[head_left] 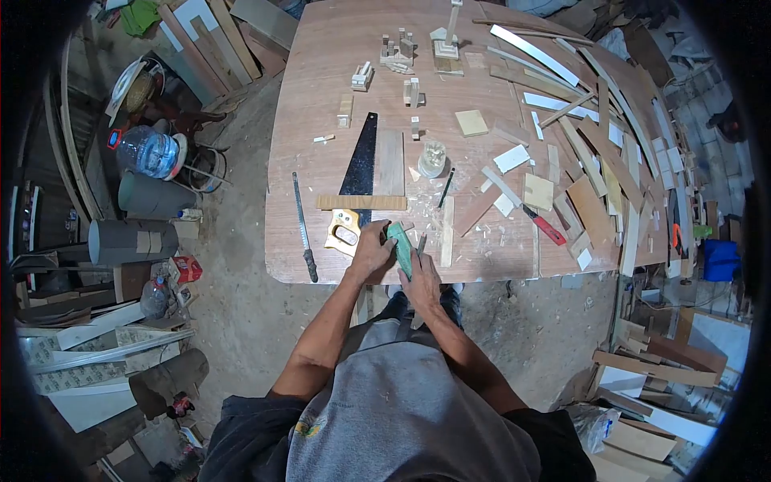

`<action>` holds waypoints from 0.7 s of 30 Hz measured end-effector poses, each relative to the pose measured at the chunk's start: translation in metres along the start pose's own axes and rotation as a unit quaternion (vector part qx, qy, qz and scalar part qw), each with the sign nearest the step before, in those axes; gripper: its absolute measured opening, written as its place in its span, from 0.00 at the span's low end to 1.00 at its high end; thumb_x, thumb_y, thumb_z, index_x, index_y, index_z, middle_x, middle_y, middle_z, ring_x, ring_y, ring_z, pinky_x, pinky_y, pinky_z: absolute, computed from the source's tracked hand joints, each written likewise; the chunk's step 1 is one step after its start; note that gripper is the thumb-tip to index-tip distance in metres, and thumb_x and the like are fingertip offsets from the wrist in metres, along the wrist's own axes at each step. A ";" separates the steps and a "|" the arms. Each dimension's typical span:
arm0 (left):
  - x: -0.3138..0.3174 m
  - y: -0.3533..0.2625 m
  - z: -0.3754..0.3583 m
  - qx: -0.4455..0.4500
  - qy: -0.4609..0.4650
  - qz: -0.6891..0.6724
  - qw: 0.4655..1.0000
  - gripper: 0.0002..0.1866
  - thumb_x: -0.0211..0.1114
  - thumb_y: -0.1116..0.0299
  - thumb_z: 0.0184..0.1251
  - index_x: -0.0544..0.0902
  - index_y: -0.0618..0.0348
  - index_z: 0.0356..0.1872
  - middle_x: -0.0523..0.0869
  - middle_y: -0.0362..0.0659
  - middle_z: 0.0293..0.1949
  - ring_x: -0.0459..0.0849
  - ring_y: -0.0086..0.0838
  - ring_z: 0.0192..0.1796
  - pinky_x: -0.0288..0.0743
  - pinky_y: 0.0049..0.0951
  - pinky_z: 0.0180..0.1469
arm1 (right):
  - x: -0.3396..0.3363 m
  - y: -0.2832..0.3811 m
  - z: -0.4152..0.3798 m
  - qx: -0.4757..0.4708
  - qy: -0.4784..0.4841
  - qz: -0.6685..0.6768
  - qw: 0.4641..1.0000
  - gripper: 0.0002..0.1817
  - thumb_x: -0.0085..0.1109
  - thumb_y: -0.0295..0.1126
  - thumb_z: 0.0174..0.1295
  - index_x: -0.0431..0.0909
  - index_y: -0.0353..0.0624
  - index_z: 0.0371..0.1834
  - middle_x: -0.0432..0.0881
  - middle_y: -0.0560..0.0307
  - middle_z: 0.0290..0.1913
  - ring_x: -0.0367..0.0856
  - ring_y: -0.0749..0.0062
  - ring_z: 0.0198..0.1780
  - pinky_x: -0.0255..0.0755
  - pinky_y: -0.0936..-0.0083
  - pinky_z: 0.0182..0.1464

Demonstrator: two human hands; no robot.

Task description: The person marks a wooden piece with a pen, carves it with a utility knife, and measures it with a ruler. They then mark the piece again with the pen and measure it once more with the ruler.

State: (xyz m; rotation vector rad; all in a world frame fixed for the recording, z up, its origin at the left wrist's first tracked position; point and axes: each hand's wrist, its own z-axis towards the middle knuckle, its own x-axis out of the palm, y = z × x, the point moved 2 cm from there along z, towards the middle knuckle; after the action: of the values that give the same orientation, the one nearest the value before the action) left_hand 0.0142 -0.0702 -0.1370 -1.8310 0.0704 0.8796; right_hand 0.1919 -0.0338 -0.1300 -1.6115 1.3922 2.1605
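Note:
Near the table's front edge, my left hand (373, 251) is closed around the upper end of a green strip (401, 247) that looks like folded sandpaper. My right hand (423, 283) is closed at the strip's lower end, and a thin dark tool (421, 244) sticks up between its fingers. I cannot tell what kind of tool it is. Just left of my hands lies a handsaw (359, 165) with a pale wooden handle, its blade crossed by a light wooden strip (361, 202). A dark pencil-like stick (446, 187) rests beyond my right hand.
A clear jar (432, 159) stands mid-table, with small wooden models (397, 50) behind it. A long narrow file (302, 221) lies at left, a red-handled utility knife (545, 225) at right. Wood offcuts (590, 153) crowd the right side. The table (321, 112) has a rounded front corner.

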 end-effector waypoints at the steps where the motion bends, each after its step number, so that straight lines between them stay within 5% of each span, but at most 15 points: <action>1: 0.002 0.003 0.001 0.025 -0.003 0.007 1.000 0.26 0.73 0.68 0.59 0.81 0.67 0.58 0.83 0.61 0.54 0.80 0.53 0.59 0.71 0.44 0.65 | 0.001 0.001 0.000 -0.001 -0.002 -0.023 1.000 0.36 0.72 0.35 0.56 0.71 0.33 0.67 0.76 0.42 0.54 0.76 0.47 0.57 0.75 0.57 0.58; 12: 0.005 -0.006 0.001 0.041 -0.045 0.036 0.998 0.24 0.72 0.65 0.60 0.82 0.70 0.55 0.85 0.61 0.50 0.80 0.54 0.56 0.71 0.46 0.63 | -0.003 -0.004 -0.001 0.011 -0.016 -0.029 0.999 0.35 0.70 0.34 0.57 0.70 0.32 0.67 0.76 0.40 0.54 0.75 0.45 0.57 0.73 0.56 0.59; 19: 0.002 -0.012 -0.003 0.025 -0.015 0.022 0.999 0.23 0.75 0.67 0.55 0.82 0.70 0.50 0.84 0.60 0.46 0.80 0.55 0.52 0.72 0.47 0.58 | -0.074 -0.052 -0.004 0.082 -0.149 -0.005 0.985 0.32 0.68 0.31 0.58 0.70 0.32 0.66 0.78 0.38 0.53 0.76 0.43 0.56 0.72 0.54 0.61; 21: 0.003 -0.015 -0.004 0.054 -0.035 0.041 0.997 0.21 0.75 0.69 0.55 0.82 0.69 0.48 0.84 0.59 0.45 0.79 0.54 0.51 0.72 0.47 0.57 | -0.087 -0.087 -0.007 0.028 -0.293 -0.058 0.954 0.32 0.67 0.27 0.57 0.70 0.32 0.67 0.77 0.36 0.50 0.76 0.40 0.54 0.72 0.52 0.58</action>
State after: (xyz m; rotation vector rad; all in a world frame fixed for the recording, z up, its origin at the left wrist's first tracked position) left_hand 0.0246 -0.0654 -0.1262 -1.7058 0.1480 0.9775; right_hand 0.2835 0.0473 -0.1116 -0.8818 1.1224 2.2353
